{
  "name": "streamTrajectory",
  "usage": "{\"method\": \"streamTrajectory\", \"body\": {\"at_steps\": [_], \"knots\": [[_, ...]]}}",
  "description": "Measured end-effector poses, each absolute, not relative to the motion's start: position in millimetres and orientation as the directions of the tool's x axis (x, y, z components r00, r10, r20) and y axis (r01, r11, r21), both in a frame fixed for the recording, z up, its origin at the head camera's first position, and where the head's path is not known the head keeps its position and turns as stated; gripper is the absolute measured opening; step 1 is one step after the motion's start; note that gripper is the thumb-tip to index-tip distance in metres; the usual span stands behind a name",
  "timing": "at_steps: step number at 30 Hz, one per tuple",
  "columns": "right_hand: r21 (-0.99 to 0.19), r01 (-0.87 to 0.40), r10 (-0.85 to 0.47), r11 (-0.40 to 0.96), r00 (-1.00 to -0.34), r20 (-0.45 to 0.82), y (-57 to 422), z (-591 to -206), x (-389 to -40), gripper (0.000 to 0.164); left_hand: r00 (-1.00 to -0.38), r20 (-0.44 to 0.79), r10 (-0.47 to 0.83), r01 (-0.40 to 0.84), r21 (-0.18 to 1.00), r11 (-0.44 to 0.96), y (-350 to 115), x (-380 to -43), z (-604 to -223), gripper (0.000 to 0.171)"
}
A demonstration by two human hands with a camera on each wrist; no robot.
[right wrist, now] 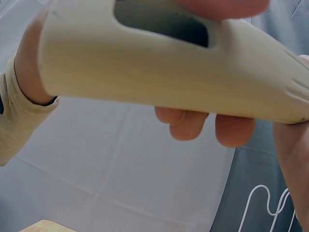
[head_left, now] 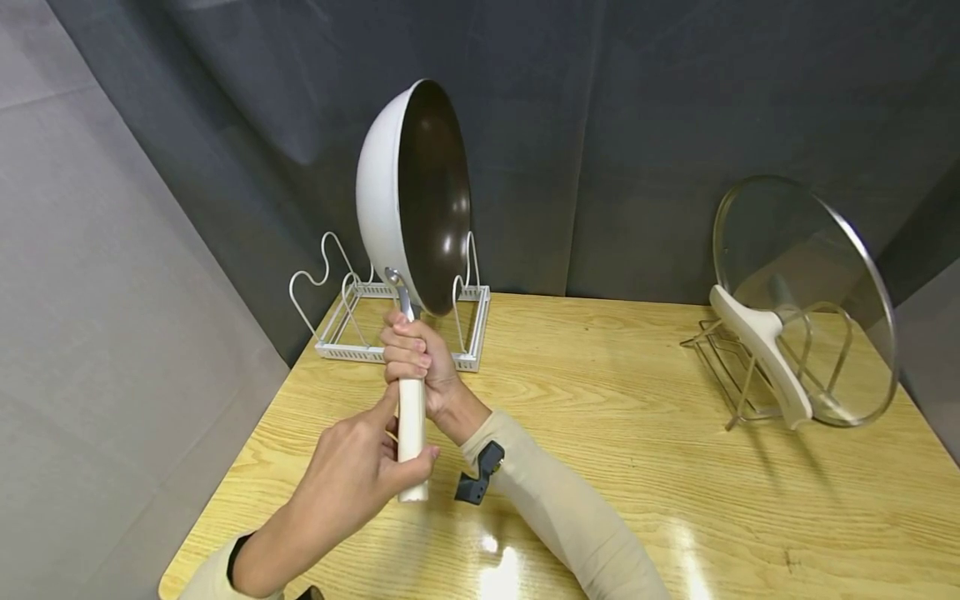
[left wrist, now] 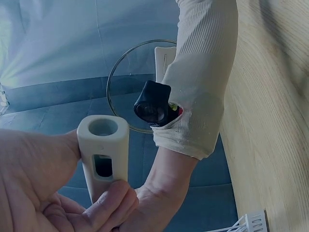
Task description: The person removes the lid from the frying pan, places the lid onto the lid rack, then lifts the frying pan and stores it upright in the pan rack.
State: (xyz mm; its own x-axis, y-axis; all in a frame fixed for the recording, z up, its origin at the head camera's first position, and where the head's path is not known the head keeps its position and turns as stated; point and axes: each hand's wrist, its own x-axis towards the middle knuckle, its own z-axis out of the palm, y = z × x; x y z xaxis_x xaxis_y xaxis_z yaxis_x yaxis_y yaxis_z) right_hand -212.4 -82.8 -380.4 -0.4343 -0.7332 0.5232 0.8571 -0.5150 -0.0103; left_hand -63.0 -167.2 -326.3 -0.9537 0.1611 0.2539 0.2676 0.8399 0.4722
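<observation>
A wok (head_left: 381, 179), white outside and dark inside, stands on edge with its opening facing right. My right hand (head_left: 429, 364) grips its cream handle (head_left: 412, 417) near the metal neck. Lower down, my left hand (head_left: 348, 462) holds the handle's end between thumb and fingers. In the left wrist view the handle (left wrist: 105, 137) shows its hollow end and a side slot. The right wrist view has the handle (right wrist: 135, 72) close up, with fingertips below it. Behind the hands is a white wire rack (head_left: 352, 353); whether the wok touches it I cannot tell.
At the right, a glass lid (head_left: 795, 242) with a cream handle (head_left: 761, 333) leans in a metal wire stand (head_left: 738, 408). Both racks are on a wooden table (head_left: 600, 392). Dark cloth (head_left: 660, 125) hangs behind, and grey cloth (head_left: 90, 333) is at the left.
</observation>
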Motion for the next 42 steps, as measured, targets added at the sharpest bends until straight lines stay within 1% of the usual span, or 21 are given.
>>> {"method": "streamTrajectory", "body": {"at_steps": [8,17,23,42], "knots": [[-0.012,0.859,-0.735,-0.512,-0.432,0.523,-82.7,-382.9,-212.8,0.015,-0.953,0.258,0.159,0.266,0.461,0.847,-167.0,-63.4,-328.6,0.046],[0.004,0.865,-0.734,-0.501,-0.427,0.528,-82.4,-386.8,-212.8,0.016,-0.957,0.249,0.152,0.256,0.466,0.847,-166.5,-63.5,-330.8,0.051],[0.012,0.869,-0.739,-0.495,-0.428,0.521,-82.0,-390.6,-213.1,0.016,-0.956,0.249,0.153,0.258,0.472,0.843,-165.8,-64.0,-332.8,0.046],[0.020,0.867,-0.735,-0.497,-0.433,0.522,-79.8,-393.6,-211.9,0.015,-0.953,0.256,0.161,0.269,0.468,0.842,-163.5,-63.4,-334.9,0.042]]}}
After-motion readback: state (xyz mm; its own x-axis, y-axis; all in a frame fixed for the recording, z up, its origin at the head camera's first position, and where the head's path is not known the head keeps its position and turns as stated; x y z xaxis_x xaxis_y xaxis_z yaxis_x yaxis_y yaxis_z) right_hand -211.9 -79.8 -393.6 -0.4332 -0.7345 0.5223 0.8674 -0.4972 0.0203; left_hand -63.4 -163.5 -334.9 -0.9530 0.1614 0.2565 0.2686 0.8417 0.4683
